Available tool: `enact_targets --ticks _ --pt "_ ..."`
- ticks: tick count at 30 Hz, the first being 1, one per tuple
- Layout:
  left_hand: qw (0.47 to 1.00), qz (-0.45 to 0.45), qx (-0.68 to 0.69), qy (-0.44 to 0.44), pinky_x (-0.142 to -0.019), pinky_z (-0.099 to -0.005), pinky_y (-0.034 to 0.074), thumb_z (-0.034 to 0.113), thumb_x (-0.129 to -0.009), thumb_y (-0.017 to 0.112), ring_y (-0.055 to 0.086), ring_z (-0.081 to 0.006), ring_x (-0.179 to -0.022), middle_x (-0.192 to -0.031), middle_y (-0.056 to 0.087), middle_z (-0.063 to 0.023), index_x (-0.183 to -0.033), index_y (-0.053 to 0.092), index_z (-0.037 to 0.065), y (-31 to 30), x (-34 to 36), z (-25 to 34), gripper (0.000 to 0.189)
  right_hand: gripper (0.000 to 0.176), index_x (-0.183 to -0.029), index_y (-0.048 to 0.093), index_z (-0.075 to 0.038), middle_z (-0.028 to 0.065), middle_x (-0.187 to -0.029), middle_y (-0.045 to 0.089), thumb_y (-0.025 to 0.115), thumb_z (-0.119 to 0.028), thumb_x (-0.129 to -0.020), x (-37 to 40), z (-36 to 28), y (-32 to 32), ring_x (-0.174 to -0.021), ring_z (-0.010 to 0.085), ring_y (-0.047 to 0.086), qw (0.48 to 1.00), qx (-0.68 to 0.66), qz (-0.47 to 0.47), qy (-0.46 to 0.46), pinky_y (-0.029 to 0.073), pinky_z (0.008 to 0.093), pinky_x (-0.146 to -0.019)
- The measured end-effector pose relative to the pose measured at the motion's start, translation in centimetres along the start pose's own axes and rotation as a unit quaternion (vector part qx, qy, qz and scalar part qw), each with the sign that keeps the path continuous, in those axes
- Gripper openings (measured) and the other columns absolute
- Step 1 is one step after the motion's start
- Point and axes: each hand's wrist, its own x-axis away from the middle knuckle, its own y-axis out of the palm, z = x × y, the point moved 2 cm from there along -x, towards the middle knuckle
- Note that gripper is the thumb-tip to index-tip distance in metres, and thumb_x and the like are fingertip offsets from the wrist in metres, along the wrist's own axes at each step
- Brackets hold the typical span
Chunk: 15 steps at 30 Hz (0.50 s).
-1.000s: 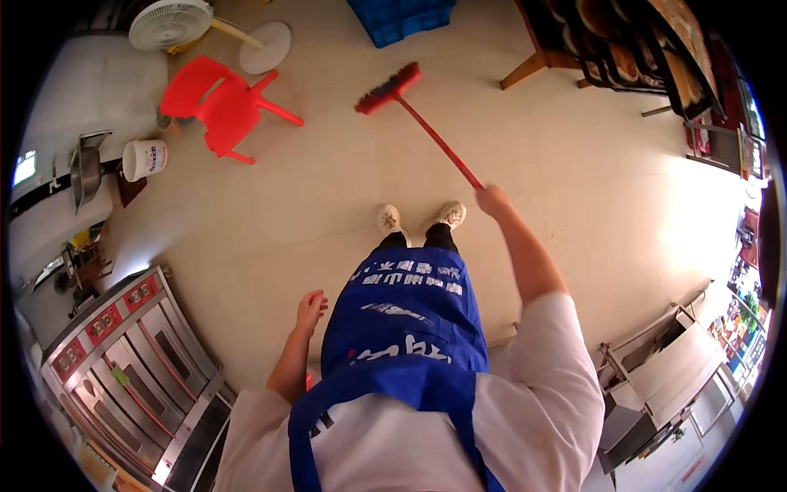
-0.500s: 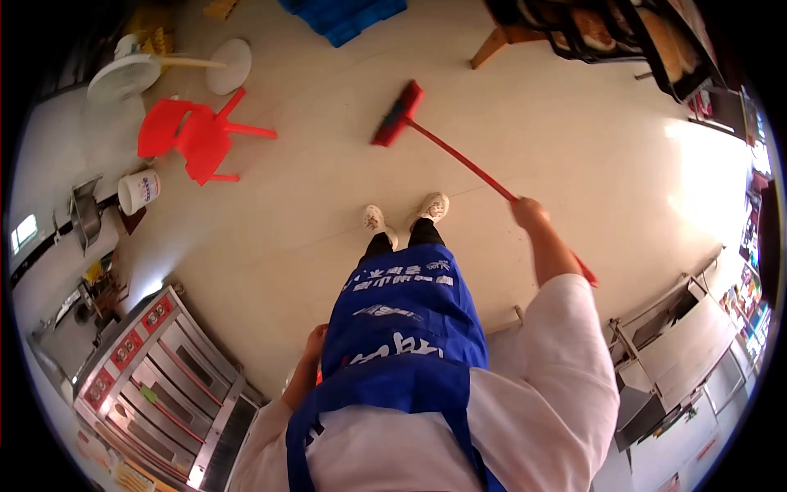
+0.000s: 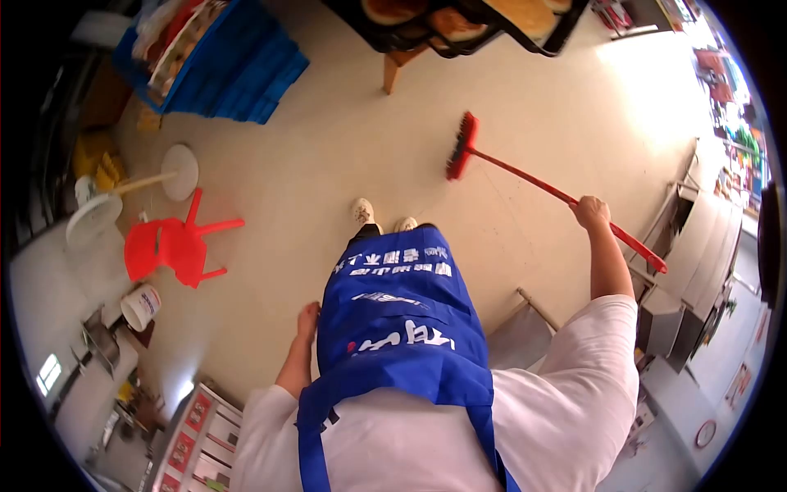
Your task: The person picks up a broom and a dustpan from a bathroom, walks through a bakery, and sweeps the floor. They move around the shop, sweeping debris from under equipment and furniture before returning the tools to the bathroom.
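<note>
My right hand [image 3: 591,211] is wrapped round the red handle of a broom [image 3: 525,175], out to the right of my body. The broom's red head has dark bristles and is at floor level ahead of me. The handle's end sticks out behind my fist. My left hand [image 3: 308,318] hangs low beside the blue apron [image 3: 385,303] that I wear. Its fingers are too small and partly hidden, so I cannot make out whether they hold anything.
Blue crates [image 3: 238,70] with goods in them stand ahead left. Dark trays of bread [image 3: 459,25] are at the front. A red chair [image 3: 176,246], a round-based stand [image 3: 180,172] and a white bucket [image 3: 141,307] are on the left. An oven [image 3: 193,443] is behind left; metal equipment [image 3: 705,238] lines the right.
I have moved forward and turned, so the crates and bread trays appear closer. The broom and my right hand have swung further right. My left hand hangs a little further from the apron.
</note>
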Motion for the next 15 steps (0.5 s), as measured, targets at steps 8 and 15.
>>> enact_targets --ticks 8,15 --pt "0.998 0.035 0.048 0.016 -0.055 -0.0248 0.042 0.028 -0.082 0.046 0.054 -0.0114 -0.068 -0.086 0.057 -0.0039 -0.104 0.050 0.010 -3.0 0.0 13.7 0.029 0.044 -0.095 0.059 -0.006 0.0139 -0.097 0.058 0.038 -0.044 -0.083 -7.3 -11.8 1.0 -0.092 0.0290 0.055 0.968 -0.246 -0.041 -0.041 0.045 0.0376 -0.077" --pt "0.995 0.082 -0.022 -0.049 -0.051 -0.0240 0.041 0.029 -0.082 0.047 0.054 -0.0115 -0.066 -0.085 0.057 -0.0037 -0.105 0.050 0.009 -0.6 2.1 16.5 0.030 0.042 -0.097 0.060 -0.011 0.0084 -0.100 0.058 0.036 -0.044 -0.084 -13.2 -8.1 8.8 -0.094 0.0242 0.056 0.958 -0.267 -0.092 -0.046 0.047 0.0370 -0.074"
